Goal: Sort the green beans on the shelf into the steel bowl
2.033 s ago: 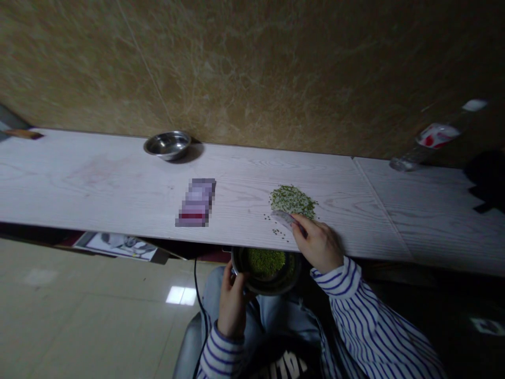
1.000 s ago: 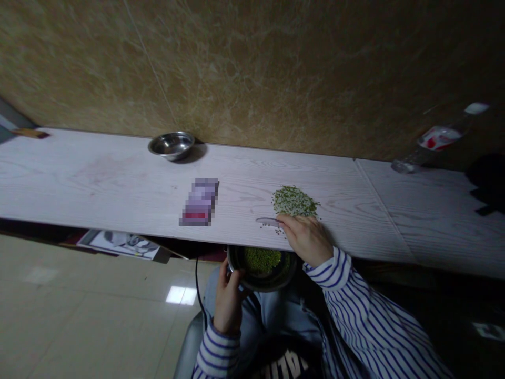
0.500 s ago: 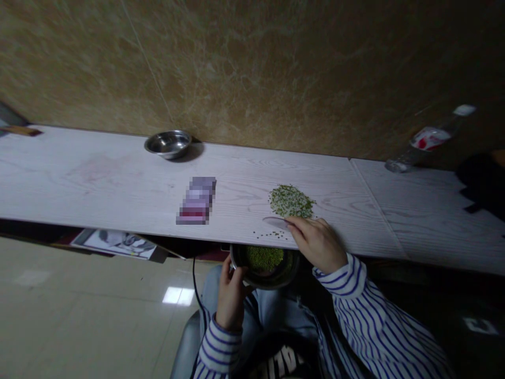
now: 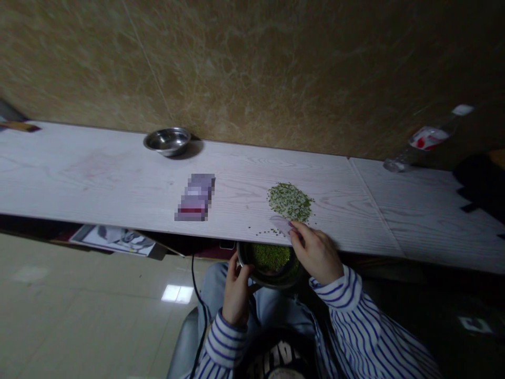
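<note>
My left hand (image 4: 238, 295) grips the left rim of a metal bowl (image 4: 244, 258), thumb near the rim. The bowl sits just below the table's front edge, over my lap, with small green beans (image 4: 272, 257) in it. Pinched in my right hand (image 4: 317, 251) is a thin, pale purplish card (image 4: 281, 223), its face tilted. The card is between the table edge and a pile of green beans mixed with white grains (image 4: 290, 201). A few loose beans (image 4: 266, 232) are scattered along the edge, left of the card.
An upright-rimmed small steel bowl (image 4: 168, 142) stands near the wall. A blurred purple rectangular item (image 4: 196, 197) lies left of the pile. At the right stand a plastic bottle (image 4: 428, 138) and a dark object (image 4: 479, 181). An open drawer (image 4: 118, 239) juts out at lower left.
My right hand has drawn the card slightly towards the table edge and turned its face more into view. My left hand and the bean bowl have shifted a little right.
</note>
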Demonstrator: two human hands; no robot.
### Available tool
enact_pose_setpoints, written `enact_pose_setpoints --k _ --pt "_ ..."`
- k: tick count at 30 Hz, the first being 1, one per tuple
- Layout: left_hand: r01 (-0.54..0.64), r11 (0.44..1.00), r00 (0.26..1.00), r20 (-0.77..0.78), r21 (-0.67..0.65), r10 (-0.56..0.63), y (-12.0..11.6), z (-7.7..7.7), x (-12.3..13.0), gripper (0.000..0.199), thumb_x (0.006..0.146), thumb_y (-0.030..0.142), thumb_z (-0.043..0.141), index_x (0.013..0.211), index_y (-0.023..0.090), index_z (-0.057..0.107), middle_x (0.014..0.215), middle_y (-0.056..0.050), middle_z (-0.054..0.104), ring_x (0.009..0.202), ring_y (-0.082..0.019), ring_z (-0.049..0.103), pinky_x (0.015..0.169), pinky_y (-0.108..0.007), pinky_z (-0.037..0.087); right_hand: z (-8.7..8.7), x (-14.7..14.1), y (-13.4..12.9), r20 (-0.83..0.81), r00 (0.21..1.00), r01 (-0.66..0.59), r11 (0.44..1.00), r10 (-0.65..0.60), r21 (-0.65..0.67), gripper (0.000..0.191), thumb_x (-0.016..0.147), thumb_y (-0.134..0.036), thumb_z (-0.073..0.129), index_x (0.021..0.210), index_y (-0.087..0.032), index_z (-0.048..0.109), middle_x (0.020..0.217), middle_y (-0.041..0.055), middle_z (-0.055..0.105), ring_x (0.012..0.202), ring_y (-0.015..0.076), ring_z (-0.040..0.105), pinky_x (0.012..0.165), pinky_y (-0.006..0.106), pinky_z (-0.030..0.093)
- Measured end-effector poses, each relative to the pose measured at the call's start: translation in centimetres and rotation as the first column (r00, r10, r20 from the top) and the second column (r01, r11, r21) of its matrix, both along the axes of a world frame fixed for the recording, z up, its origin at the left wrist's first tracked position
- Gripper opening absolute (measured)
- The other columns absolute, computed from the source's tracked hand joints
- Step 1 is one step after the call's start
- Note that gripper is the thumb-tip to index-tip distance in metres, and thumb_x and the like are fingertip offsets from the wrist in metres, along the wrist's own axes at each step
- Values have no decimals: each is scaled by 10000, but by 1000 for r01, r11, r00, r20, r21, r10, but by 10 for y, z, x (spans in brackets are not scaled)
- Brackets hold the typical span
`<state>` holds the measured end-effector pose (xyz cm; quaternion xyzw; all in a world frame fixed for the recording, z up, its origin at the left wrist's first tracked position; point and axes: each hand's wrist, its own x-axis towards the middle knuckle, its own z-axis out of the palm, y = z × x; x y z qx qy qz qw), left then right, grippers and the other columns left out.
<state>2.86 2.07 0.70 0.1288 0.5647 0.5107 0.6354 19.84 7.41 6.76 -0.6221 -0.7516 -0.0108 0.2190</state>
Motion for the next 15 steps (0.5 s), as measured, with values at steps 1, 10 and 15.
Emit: enact_pose_setpoints --k 1,10,15 --pt "3 1000 1000 4 -1 -3 0 1 1 539 698 287 600 1221 283 472 989 -44 585 822 -153 570 641 -265 487 0 -2 -1 -8 1000 -8 1000 8 3 262 871 -225 448 1059 -190 628 870 58 726 743 183 671 719 279 488" --pt "6 1000 1000 20 8 -6 -2 1 0 531 709 273 591 1225 271 461 984 -42 579 809 -144 554 630 -250 481 2 -20 -8 -34 996 -80 996 79 -26 247 868 -202 459 1049 -203 627 891 52 723 749 178 662 727 281 486" --pt "7 1000 1000 12 5 -7 -1 -1 -3 531 707 264 577 1225 278 459 997 -41 575 794 -137 548 593 -233 466 4 -23 -9 -106 987 -126 991 120 -44 239 860 -205 476 1042 -203 631 916 46 722 780 180 665 754 286 493"
